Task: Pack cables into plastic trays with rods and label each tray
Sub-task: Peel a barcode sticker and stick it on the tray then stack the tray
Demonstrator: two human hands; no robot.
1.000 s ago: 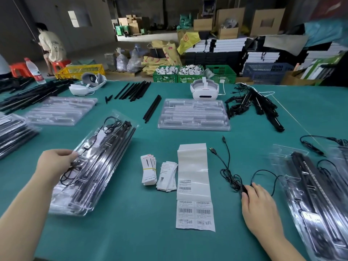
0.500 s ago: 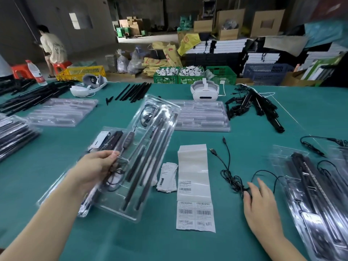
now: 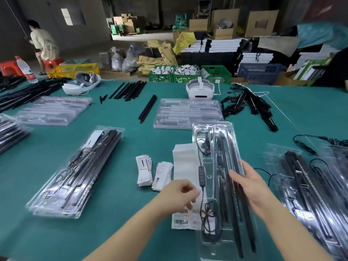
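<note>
Clear plastic blister tray (image 3: 218, 185) loaded with black rods (image 3: 235, 185) and a black cable with inline controller (image 3: 201, 174) sits front-centre over the green table cover (image 3: 131, 140), long axis running away from the person. The frame is motion-blurred, so whether the tray rests on the table or is lifted cannot be told.

Right hand (image 3: 250, 187) is on the tray's right edge, fingers extended over the rods, thumb side toward the rim; reads as a flat hold, not a curled grip. Left hand (image 3: 178, 194) is at the tray's left edge, fingers curled in near the cable; whether it pinches the tray rim or nothing cannot be told.

White barcode label sheet (image 3: 183, 219) lies partly under the tray's left side. Two small stacks of white printed cards (image 3: 144, 170) lie just left of the sheet.

Stack of filled clear trays (image 3: 79, 174) sits left, more filled trays (image 3: 308, 194) right, well apart from the held tray. Empty clear trays (image 3: 188, 113) lie behind, touching or just clear of the tray's far end. White headset (image 3: 200, 89) is further back.
</note>
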